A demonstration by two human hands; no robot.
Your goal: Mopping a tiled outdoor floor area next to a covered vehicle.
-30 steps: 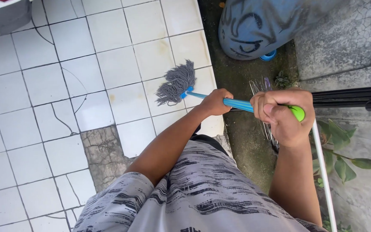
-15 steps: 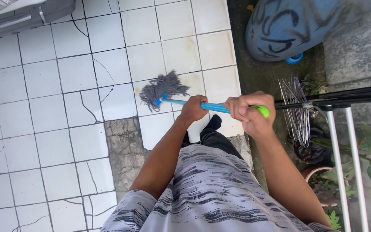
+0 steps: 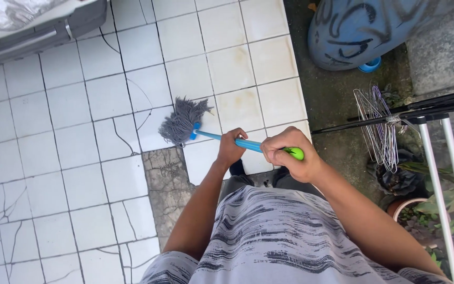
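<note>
Gripping mop (image 3: 214, 135): left hand (image 3: 232, 147) closed mid-handle, right hand (image 3: 288, 153) closed at green end; grey head at ten o'clock on tiled floor (image 3: 80, 105).

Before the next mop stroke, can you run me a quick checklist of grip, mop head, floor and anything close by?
1. Left hand wrapped around blue mop handle: ok.
2. Right hand closed on green handle end: ok.
3. Grey mop head resting on white tiled floor: ok.
4. Tiles intact: not ok, several cracked.
5. Wire hangers apart from right hand: ok.
6. Floor wetness: cannot tell.
</note>
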